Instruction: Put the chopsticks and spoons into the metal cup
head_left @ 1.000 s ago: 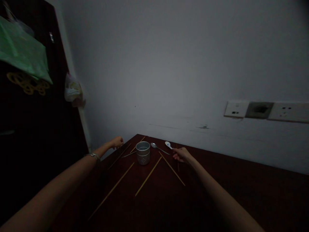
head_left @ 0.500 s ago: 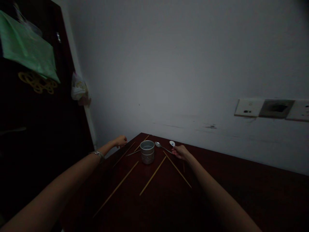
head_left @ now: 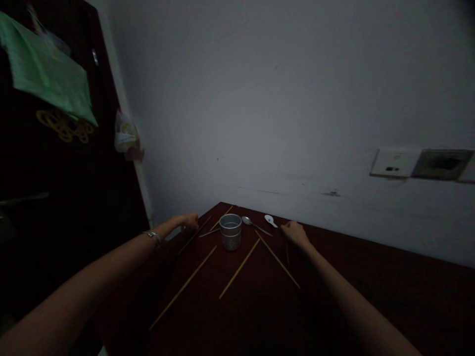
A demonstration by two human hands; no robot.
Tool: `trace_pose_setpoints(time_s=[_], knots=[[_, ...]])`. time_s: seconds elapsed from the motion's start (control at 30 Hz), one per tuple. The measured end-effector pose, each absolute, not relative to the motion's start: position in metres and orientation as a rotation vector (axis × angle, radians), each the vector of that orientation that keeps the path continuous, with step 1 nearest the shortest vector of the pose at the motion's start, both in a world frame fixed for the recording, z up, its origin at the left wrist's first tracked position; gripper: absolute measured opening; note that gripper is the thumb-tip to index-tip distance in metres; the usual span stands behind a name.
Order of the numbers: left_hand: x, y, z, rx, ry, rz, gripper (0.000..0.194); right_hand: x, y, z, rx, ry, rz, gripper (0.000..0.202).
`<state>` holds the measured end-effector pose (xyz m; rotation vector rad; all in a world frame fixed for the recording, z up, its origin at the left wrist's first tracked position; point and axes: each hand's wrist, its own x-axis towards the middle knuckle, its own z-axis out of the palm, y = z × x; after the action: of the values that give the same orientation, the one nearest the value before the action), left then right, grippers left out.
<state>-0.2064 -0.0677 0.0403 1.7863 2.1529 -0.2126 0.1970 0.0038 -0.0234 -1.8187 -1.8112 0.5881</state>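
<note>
A grey metal cup point(head_left: 230, 232) stands upright on the dark red table point(head_left: 260, 316). Behind it to the right lie a metal spoon point(head_left: 256, 225) and a white spoon point(head_left: 270, 220). Several thin wooden sticks lie about the cup, one in front of it point(head_left: 239, 269) and one at the front left point(head_left: 183, 288). My left hand point(head_left: 190, 222) is closed beside the table's left edge, near a stick; what it holds, if anything, is hidden. My right hand point(head_left: 293, 232) hovers just right of the white spoon's handle, its fingers bent together over a stick's far end; its grip is too dark to make out.
A pale wall point(head_left: 282, 123) rises behind the table, with sockets point(head_left: 395, 163) at the right. On the left, a green cloth point(head_left: 52, 74) hangs on a dark door, and a plastic bag point(head_left: 126, 136) hangs next to the door frame.
The white spoon has left my right hand and now lies on the table. My right hand has moved to the right of it. The view has shifted slightly.
</note>
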Motion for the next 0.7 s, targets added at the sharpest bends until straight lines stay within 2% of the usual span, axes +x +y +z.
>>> trace_pose_setpoints(time_s=[0.07,0.2,0.57,0.7], knots=[[-0.206,-0.068,0.031,1.767,2.150,-0.239,0.015,0.202,0.002,-0.026,-1.915,-1.939,0.440,0.027],[-0.203,-0.066,0.016,1.795,2.165,-0.249,0.010,0.205,-0.006,-0.029,-1.988,-2.058,0.407,0.040],[-0.210,-0.063,0.005,1.997,2.134,-0.223,0.002,0.217,-0.020,-0.016,-2.055,-2.140,0.340,0.027],[-0.212,-0.060,0.002,2.079,2.109,-0.230,0.010,0.228,-0.023,-0.014,-2.033,-2.163,0.348,0.023]])
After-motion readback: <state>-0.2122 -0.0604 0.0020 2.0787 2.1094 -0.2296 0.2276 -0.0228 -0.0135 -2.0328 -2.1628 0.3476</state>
